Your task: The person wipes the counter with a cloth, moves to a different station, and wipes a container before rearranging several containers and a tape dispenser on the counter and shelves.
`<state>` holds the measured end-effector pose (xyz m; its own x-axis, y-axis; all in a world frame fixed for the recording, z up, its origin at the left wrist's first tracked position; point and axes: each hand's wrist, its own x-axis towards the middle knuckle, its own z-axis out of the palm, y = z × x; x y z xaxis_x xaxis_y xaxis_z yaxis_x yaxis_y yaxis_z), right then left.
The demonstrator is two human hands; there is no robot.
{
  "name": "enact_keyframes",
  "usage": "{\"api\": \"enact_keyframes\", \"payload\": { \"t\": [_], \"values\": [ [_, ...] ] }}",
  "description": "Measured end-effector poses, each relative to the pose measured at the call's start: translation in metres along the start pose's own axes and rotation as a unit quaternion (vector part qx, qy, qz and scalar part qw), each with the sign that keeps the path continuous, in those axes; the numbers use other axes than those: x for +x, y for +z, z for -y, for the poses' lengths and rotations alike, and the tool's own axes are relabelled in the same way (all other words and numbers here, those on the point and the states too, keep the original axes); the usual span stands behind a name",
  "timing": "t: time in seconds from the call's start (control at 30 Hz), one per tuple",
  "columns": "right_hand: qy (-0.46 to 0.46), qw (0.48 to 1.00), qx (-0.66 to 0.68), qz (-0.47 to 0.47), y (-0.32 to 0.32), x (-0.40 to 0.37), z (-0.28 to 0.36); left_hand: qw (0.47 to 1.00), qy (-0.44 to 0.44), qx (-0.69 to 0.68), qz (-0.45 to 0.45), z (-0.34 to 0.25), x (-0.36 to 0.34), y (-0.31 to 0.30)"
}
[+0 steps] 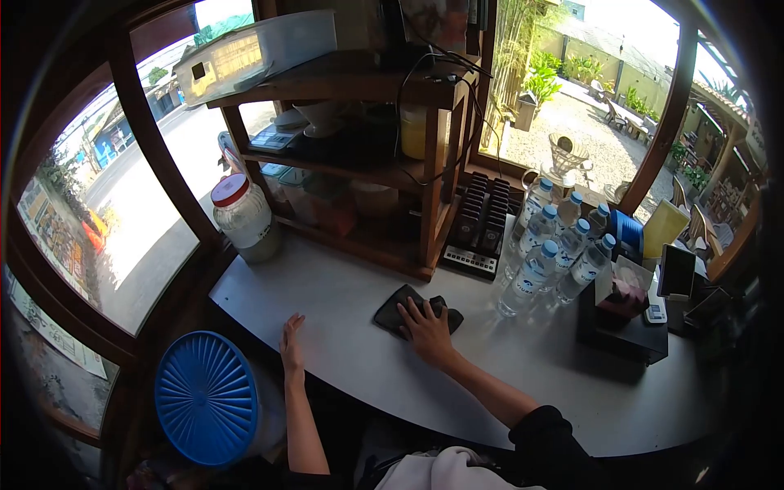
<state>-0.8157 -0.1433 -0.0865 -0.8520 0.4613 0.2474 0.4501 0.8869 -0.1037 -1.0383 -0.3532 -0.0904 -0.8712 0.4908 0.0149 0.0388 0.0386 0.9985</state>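
Note:
A dark folded cloth (394, 309) lies on the grey counter, partly bunched up. My right hand (429, 330) presses down on it, its fingers over the fabric and part of the cloth bulging beside them. Off to the left, my left hand (292, 347) is held at the counter's front edge with its fingers stretched out. It has nothing in it and is apart from the cloth.
Several water bottles (529, 279) stand to the right, beside a rack of black devices (483, 214). A wooden shelf (347, 238) rises behind. A red-lidded jar (242, 219) stands at the back left; a blue-lidded container (206, 398) sits below. Far right is a black box (625, 335).

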Motion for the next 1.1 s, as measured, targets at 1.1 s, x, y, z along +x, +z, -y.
{"api": "enact_keyframes", "payload": {
  "t": [1.1],
  "values": [
    [0.144,0.985,0.085,0.034,-0.005,-0.014,0.011,1.000,0.007,-0.006,-0.029,0.011,0.011,0.001]
  ]
}}
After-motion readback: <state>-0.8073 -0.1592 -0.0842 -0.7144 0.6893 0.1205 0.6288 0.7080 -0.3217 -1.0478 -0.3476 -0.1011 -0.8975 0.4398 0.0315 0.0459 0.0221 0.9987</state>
